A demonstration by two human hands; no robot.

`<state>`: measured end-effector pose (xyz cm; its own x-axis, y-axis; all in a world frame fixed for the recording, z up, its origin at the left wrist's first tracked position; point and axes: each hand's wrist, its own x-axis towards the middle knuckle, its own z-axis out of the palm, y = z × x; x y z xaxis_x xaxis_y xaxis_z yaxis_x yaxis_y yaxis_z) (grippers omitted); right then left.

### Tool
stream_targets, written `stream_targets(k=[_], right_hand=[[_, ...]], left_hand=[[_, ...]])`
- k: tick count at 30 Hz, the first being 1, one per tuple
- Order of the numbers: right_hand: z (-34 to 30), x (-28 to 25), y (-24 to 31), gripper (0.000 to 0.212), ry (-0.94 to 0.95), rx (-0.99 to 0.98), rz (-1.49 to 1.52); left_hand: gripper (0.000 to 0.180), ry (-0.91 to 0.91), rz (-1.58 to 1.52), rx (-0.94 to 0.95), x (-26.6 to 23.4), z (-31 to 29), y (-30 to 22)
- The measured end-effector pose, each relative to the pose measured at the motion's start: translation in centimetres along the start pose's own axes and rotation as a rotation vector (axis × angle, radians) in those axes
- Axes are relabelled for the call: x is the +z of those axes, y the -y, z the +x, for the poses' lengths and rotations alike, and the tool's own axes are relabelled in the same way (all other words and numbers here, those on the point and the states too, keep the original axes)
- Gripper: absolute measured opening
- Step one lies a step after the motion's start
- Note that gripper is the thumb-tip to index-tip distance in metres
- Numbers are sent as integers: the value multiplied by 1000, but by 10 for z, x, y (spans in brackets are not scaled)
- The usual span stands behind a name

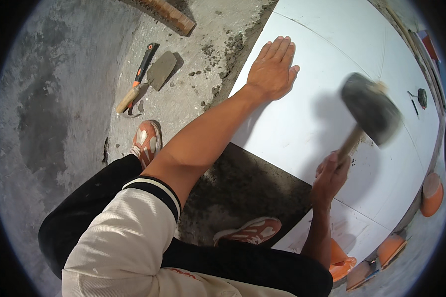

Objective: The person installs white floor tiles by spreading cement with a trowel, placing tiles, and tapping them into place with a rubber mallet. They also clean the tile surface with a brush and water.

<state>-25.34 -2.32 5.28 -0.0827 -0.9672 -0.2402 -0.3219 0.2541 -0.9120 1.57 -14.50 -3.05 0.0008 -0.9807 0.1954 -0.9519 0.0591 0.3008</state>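
My left hand (274,69) lies flat on a large white floor tile (295,121), its fingers stretched out toward the far side. In my right hand (330,175) is the wooden handle of a mallet (369,106) with a big dark head. Motion blurs that head, which is raised over the tile and casts a shadow on it. The tile's near edge borders a patch of dark, damp mortar bed (252,183). More white tiles adjoin it to the right and at the far side.
On the rough concrete at left lie a trowel (161,70) and a tool with a black-and-orange handle (146,62). A wooden board (171,17) lies at the far left. Orange pieces (432,195) line the right edge, with an orange bag (339,262) nearby. A small dark tool (421,98) rests on the tiles.
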Motion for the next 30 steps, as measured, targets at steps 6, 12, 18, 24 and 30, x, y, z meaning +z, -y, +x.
stream_targets(k=[6,12,18,24,30], right_hand=[[20,12,-27,29,45,-139,-473],[6,1,-24,35,-120,-180,-98],[-26,-8,0,28,32,-47,-364],[-102,-45,-57,32,36,15,-99],[-139,-73,-88,34,-128,150,56]], left_hand=[[62,-19,-3,-13,5,-2,3],[63,7,28,-22,2,3,-2],[63,20,105,-14,2,8,2],[60,90,34,254,20,45,-52],[69,173,-32,599,85,143,-156]])
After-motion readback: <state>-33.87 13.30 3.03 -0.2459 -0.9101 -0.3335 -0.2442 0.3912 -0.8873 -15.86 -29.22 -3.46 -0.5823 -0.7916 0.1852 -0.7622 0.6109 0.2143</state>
